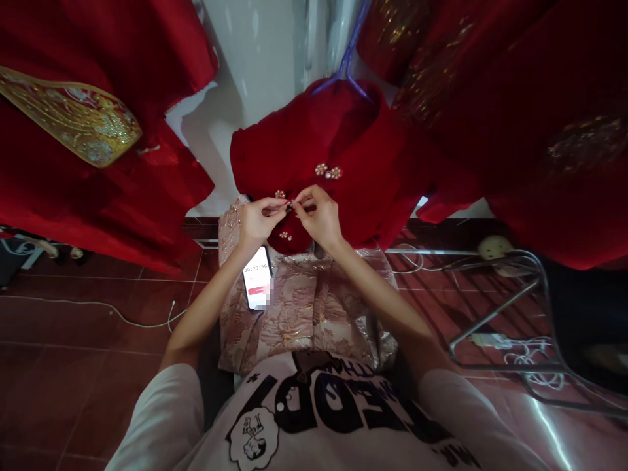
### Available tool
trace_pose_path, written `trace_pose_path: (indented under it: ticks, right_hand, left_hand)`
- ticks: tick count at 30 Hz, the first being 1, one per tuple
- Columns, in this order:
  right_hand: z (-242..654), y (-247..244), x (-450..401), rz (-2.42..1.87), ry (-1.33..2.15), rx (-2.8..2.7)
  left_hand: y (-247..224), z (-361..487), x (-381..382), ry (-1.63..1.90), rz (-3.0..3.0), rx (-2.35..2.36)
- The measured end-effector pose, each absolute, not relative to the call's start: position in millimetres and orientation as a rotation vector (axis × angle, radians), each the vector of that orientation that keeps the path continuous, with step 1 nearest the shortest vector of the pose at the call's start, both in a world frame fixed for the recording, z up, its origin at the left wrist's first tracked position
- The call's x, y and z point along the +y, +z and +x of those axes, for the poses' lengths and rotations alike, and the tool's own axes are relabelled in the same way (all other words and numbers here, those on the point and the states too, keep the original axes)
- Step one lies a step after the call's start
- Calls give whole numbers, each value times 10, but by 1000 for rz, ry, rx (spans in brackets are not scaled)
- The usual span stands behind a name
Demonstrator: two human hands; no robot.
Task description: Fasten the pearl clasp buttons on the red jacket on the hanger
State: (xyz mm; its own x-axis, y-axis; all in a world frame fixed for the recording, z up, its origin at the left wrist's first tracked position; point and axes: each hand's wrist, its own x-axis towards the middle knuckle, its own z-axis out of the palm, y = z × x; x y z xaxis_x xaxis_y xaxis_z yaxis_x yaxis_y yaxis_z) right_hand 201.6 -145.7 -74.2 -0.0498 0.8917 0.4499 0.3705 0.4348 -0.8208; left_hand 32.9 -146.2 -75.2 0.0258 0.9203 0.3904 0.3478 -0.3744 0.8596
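A red jacket (pixel 363 157) hangs on a purple hanger (pixel 347 59) in front of me, its lower edge over the pink brocade cloth on my lap (pixel 304 294). Beaded flower clasps (pixel 328 171) sit on its front. Both hands meet at the clasp in the middle. My left hand (pixel 261 220) pinches its left side between thumb and forefinger, and my right hand (pixel 318 214) pinches its right side. The fingertips nearly touch and partly hide the clasp. Below them is another flower clasp (pixel 285 236). A lit phone (pixel 258 281) lies on the cloth under my left wrist.
Red garments with gold embroidery (pixel 98 124) hang at the left, and more red cloth (pixel 554 131) at the right. A metal-framed chair (pixel 544 294) stands right, near coiled white cables (pixel 534 366). Another cable (pixel 112 311) crosses the tiled floor at left.
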Motion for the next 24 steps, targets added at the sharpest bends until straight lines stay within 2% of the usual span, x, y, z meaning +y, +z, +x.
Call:
trace_pose_path:
  ticks: [7,12,18,21,24]
  right_hand:
    - [2011,-712,-1446,-1167,624,-1642]
    - [2264,-606,-1511,-1128,897,-1720]
    - [2669,-471,-1794,-1388,984,-1955]
    - [2701,-482,-1919,-1679,831,-2127]
    - [2638,-536,-1994,-1914,605,-2251]
  left_hand:
    - [-809,253,-1280,1226,1764,1160]
    - [-991,259,-1437,1178,1941,1232]
    - [-1102,218,-1774,536,2802,1303]
    - [-1102,207,-1790,277,3032,1381]
    - [-1081,203,-1772,189,3156,1350]
